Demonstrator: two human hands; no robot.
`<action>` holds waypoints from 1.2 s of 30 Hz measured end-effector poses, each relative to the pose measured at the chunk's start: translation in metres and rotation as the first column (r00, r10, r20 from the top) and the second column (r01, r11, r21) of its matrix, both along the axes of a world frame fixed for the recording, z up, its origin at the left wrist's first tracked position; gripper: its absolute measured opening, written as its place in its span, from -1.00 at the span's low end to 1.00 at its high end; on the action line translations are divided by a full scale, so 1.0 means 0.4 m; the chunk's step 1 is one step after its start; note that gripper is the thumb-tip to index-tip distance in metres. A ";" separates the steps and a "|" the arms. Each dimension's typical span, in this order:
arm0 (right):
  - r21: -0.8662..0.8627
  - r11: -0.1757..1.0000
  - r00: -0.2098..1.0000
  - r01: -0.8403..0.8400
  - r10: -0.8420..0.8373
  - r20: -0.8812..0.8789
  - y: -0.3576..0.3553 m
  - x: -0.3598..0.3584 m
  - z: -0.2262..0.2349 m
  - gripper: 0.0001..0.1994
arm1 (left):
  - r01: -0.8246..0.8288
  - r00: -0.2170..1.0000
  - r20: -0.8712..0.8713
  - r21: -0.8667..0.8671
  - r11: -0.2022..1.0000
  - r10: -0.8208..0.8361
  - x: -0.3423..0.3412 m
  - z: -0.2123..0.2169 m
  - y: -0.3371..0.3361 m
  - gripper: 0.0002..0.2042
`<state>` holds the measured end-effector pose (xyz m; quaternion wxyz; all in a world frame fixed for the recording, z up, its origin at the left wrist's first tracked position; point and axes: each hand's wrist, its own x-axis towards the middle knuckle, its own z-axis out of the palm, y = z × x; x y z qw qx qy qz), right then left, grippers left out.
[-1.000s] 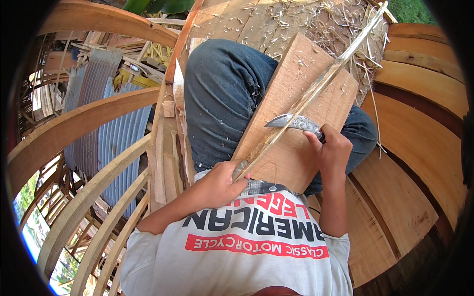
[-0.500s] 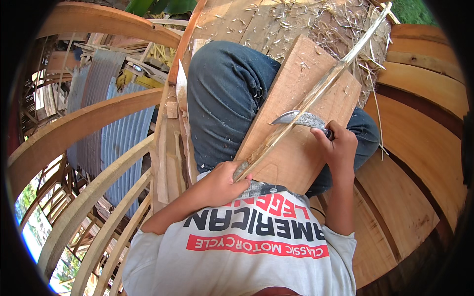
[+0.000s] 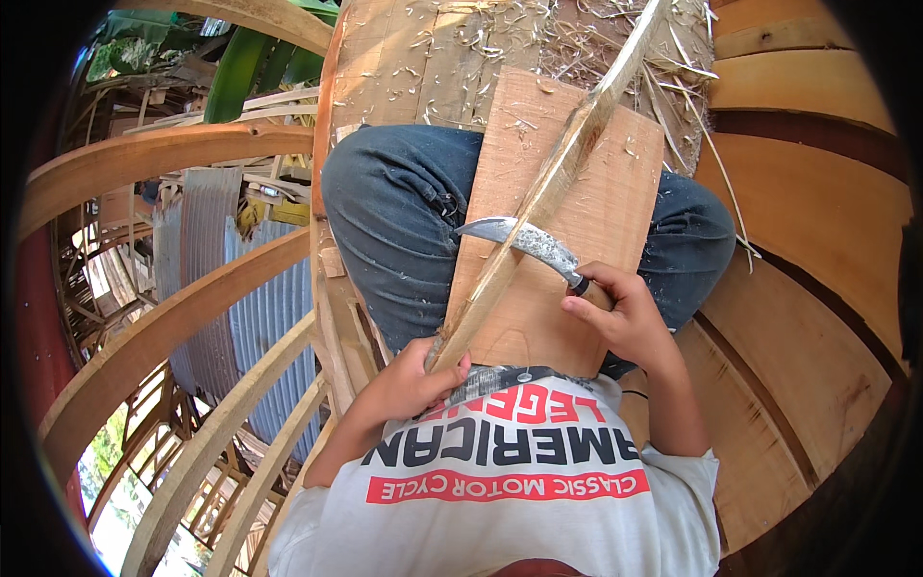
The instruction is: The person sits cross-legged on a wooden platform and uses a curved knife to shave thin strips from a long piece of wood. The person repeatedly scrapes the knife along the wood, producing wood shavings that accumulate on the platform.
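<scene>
My left hand (image 3: 413,380) is closed around the near end of a long, roughly split wooden stick (image 3: 567,159), close to my waist. The stick slants up and away to the right across a flat wooden board (image 3: 615,212) that rests on my lap. In my right hand (image 3: 620,313) is the handle of a knife (image 3: 534,240) with a curved, grey, mottled blade. Its blade crosses the stick around the lower half, tip pointing left towards my left knee. Whether the edge bites into the wood, I cannot tell.
Wood shavings (image 3: 500,38) litter the planks beyond the board. Curved wooden ribs (image 3: 231,279) rise on my left, with corrugated sheets (image 3: 274,337) below them. Wide curved planks (image 3: 798,221) with gaps between form the right side. My bent legs (image 3: 404,221) flank the board.
The view has shifted. The knife has come down along the stick, nearer my left hand, and the stick lies at a steeper angle. Both hands keep their holds.
</scene>
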<state>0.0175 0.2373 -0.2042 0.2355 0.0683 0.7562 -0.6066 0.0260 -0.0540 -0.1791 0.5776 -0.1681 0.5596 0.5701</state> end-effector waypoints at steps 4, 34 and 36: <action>0.102 0.994 0.999 0.030 -0.034 0.037 -0.015 0.004 0.018 -0.73 | -0.034 0.999 0.035 0.041 0.999 0.033 0.000 -0.003 -0.003 -0.87; 0.186 0.969 0.980 0.161 -0.134 -0.150 -0.051 0.007 0.003 -0.73 | 0.019 1.000 -0.011 -0.096 0.995 -0.021 -0.009 0.023 0.017 -0.88; 0.208 0.967 0.978 0.149 -0.113 -0.176 -0.048 0.003 0.002 -0.74 | -0.010 1.000 0.013 -0.080 0.997 0.011 -0.010 0.023 0.018 -0.91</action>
